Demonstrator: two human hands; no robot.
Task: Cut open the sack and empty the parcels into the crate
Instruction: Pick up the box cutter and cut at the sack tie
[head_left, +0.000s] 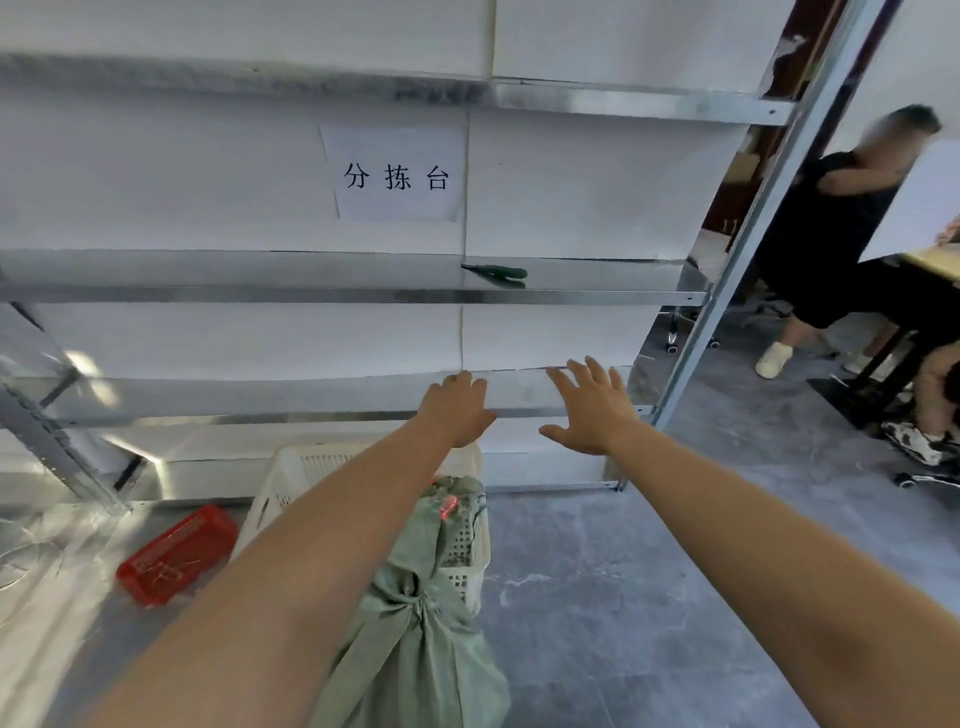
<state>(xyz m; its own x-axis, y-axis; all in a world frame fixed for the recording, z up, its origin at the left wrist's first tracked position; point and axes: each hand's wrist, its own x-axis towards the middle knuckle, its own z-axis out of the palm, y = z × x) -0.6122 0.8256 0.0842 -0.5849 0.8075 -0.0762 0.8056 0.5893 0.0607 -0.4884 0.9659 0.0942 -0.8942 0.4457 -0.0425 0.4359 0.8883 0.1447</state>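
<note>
As both arms reach toward the rack (311, 296), hands: left (457, 409) and right (589, 410) spread open, empty.
Sack (415, 623): tied, against crate (296, 475).
Tool (496, 274): green-handled, on rack.

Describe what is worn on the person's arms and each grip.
Nothing shows: the left arm and right arm are bare with no sleeves in view, and the left grip and right grip carry no gloves, rings, watch or bands.
</note>
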